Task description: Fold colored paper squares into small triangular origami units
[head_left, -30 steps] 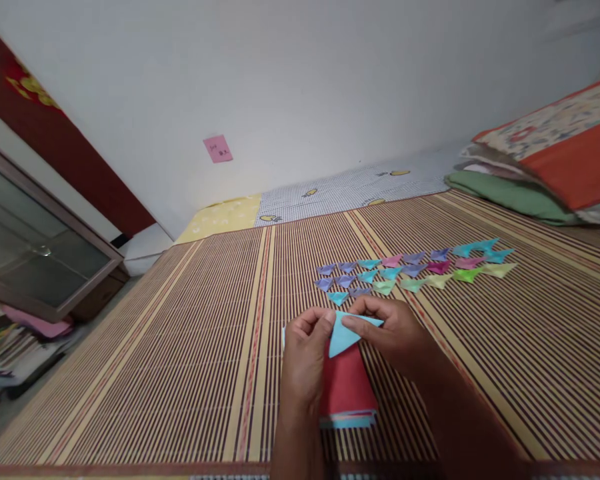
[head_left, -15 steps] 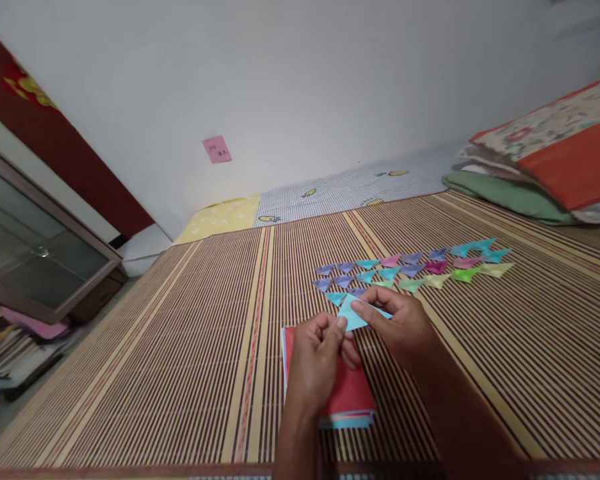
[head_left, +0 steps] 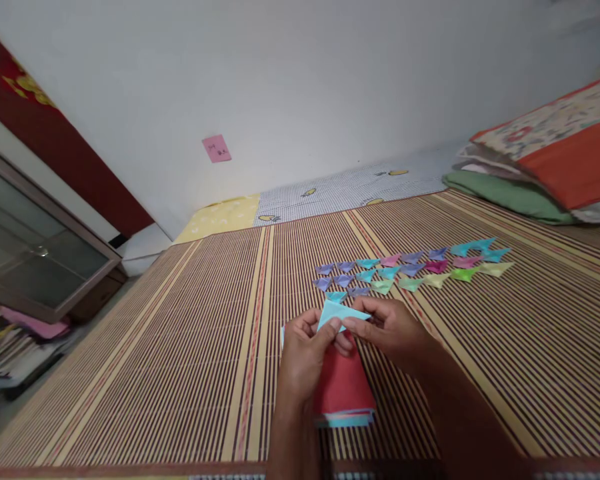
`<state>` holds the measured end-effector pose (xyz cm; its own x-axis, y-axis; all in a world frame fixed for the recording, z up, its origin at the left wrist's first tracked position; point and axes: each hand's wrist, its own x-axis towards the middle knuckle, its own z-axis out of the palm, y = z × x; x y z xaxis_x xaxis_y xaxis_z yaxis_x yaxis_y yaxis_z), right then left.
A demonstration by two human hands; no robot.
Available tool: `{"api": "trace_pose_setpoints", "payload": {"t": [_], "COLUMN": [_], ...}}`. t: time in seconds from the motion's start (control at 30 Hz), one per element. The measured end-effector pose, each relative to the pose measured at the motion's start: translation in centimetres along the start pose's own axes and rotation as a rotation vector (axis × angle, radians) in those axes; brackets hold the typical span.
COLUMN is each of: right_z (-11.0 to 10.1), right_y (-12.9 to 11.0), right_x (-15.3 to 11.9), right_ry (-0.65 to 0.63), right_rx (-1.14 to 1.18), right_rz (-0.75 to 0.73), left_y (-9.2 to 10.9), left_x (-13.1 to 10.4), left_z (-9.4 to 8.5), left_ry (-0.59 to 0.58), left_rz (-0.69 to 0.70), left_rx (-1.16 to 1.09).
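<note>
A light blue folded paper (head_left: 339,311), roughly triangular, is held up between both hands. My left hand (head_left: 305,350) pinches its lower left part, thumb on top. My right hand (head_left: 393,328) is closed at its right side, with the thumb near the lower edge and the fingers behind. Beneath the hands lies a stack of coloured paper (head_left: 344,387), red on top with light blue at the bottom edge; my left hand and wrist cover part of it. Just beyond the hands, several small folded paper pieces (head_left: 411,269) lie in rows, in blue, purple, pink, green and yellow.
A striped bamboo mat (head_left: 220,333) spreads under everything. Folded bedding (head_left: 565,160) is piled at the far right. A pink note (head_left: 217,149) is stuck to the white wall. At the left stand a glass-fronted cabinet (head_left: 35,247) and a pile of papers (head_left: 10,353).
The blue paper has moved slightly left and turned in the hands. My right thumb has shifted down and left, close to my left thumb.
</note>
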<state>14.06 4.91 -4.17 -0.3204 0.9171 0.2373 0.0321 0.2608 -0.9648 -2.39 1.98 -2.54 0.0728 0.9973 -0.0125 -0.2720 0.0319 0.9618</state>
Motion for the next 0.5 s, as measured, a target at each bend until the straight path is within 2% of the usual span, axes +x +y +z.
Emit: {"api": "trace_pose_setpoints", "payload": {"t": [0.13,0.27,0.37,0.43,0.5], "right_z": [0.3,-0.5,-1.6,-1.8,-1.4], "right_y": [0.1,0.5,0.6,0.6,0.5], "right_x": [-0.1,0.1,0.2,0.3,0.3], "right_ry": [0.006,0.105,0.204,0.168,0.046], "right_rx": [-0.004,0.038,0.036,0.035,0.049], "right_rz": [-0.003,0.003,0.009,0.028,0.039], "left_y": [-0.3,-0.4,-0.2,0.0,0.0], "left_x": [0.1,0.2,0.1,-0.1,-0.1], "left_z": [0.0,-0.2,-0.3,-0.1,0.1], "left_ry": [-0.012,0.018,0.027,0.020,0.014], "left_rz": [0.002,-0.016,-0.007,0.005,0.015], "left_rx": [-0.075,-0.119,-0.033,0.066,0.148]}}
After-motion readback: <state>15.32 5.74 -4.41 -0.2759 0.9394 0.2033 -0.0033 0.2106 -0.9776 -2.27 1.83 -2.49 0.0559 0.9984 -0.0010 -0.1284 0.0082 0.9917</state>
